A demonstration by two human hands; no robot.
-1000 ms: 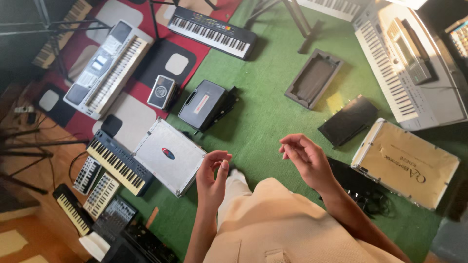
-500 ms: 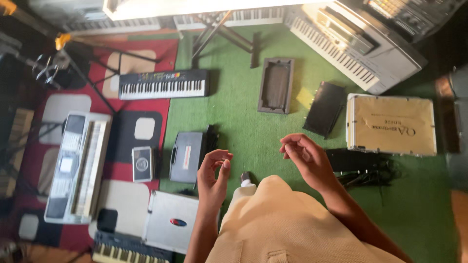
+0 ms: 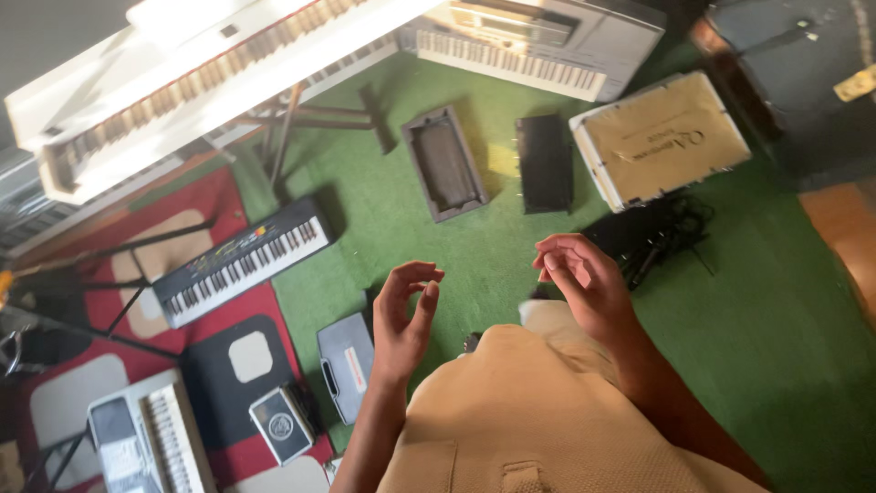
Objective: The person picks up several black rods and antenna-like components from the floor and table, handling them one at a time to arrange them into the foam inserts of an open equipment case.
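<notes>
My left hand (image 3: pixel 401 319) hovers in front of my chest with its fingers curled apart, holding nothing. To its right, my right hand (image 3: pixel 584 278) is raised the same way, fingers loosely bent and empty. Both hang above a green carpet (image 3: pixel 748 310). My beige shirt (image 3: pixel 538 420) fills the lower middle of the view. Nearest the left hand, on the floor, lies a grey hard case (image 3: pixel 345 365). A tangle of black cables (image 3: pixel 662 239) lies beyond the right hand.
A white piano on a stand (image 3: pixel 210 82) and a silver keyboard (image 3: pixel 538 41) stand at the top. A small black keyboard (image 3: pixel 242 260), a grey tray (image 3: pixel 444 162), a black box (image 3: pixel 545 162) and a beige case (image 3: pixel 662 139) lie on the floor. A red patterned rug (image 3: pixel 137 338) covers the left.
The view has swung right and tilted, so the keyboards slid toward the lower left and the white piano came in at the top. Both hands stay raised, empty and apart.
</notes>
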